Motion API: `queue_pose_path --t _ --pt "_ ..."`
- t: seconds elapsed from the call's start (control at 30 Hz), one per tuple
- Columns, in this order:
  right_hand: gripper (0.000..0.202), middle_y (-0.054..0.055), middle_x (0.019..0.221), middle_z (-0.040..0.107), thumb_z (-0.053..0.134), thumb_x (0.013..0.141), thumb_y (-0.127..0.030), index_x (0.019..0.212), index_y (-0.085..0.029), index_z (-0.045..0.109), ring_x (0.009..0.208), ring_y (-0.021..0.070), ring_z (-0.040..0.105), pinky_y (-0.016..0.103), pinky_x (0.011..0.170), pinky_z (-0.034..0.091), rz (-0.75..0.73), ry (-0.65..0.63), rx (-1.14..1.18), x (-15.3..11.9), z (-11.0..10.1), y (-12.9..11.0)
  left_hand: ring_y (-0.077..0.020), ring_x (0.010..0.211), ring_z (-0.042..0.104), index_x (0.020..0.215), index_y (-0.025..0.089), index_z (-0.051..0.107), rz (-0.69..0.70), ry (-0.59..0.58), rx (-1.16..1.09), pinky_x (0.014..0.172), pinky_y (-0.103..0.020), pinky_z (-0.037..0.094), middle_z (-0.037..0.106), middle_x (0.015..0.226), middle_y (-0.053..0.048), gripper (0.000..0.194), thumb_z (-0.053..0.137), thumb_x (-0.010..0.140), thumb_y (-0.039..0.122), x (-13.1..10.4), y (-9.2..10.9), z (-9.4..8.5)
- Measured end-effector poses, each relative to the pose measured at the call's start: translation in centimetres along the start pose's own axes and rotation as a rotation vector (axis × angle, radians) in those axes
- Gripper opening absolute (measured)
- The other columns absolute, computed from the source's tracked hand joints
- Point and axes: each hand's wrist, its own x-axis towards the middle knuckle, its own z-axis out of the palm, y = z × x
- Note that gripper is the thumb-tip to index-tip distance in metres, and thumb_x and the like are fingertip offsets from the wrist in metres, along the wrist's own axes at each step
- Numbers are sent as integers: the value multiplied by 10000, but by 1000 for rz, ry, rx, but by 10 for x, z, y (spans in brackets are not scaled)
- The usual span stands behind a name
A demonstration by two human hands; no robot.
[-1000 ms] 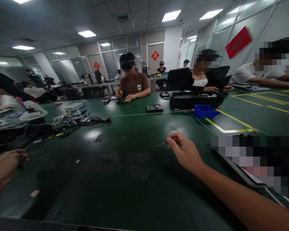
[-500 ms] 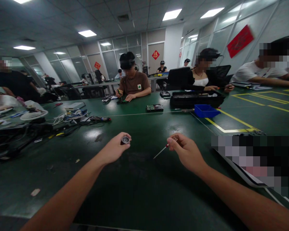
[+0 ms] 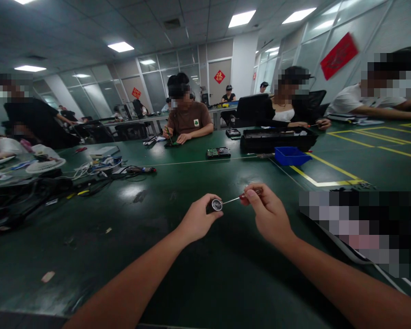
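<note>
My left hand [image 3: 199, 217] is wrapped round a small dark cylindrical part [image 3: 217, 205], whose round silvery end faces up toward me. In my right hand [image 3: 269, 212] is a screwdriver [image 3: 231, 200], gripped by its reddish handle, with the thin metal shaft pointing left. The shaft's tip is at the edge of the round end; whether it touches or enters it is too small to tell. Both hands are above the green table [image 3: 178, 292].
Beyond my hands lie a circuit-board device [image 3: 218, 153], a blue bin [image 3: 292, 156] and a long black tray [image 3: 277, 140]. Cables and tools [image 3: 140, 170] clutter the left. A pixelated item is at right. A person in a brown shirt [image 3: 192, 119] works opposite.
My left hand has moved right with the cylindrical part, close to the screwdriver. The screwdriver has swung from pointing down-left to nearly level, its tip now at the part.
</note>
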Motion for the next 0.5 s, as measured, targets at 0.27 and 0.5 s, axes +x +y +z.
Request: queue_pose_path --t 0.27,0.5 --pt "264 34 726 694 588 910 -472 870 -214 627 668 195 670 322 631 511 -34 -59 -221 1 -5 -7 -195 1140 586 1156 255 645 63 11 48 1045 -327 425 657 1199 -3 338 689 835 157 -4 -7 -1" --pt "183 20 772 674 509 955 -360 933 -219 623 699 179 655 304 632 475 -75 -154 -239 0 -6 -8 -205 1143 578 1176 270 637 95 2 136 1046 -363 419 655 1199 -8 339 681 853 177 -2 -14 -4"
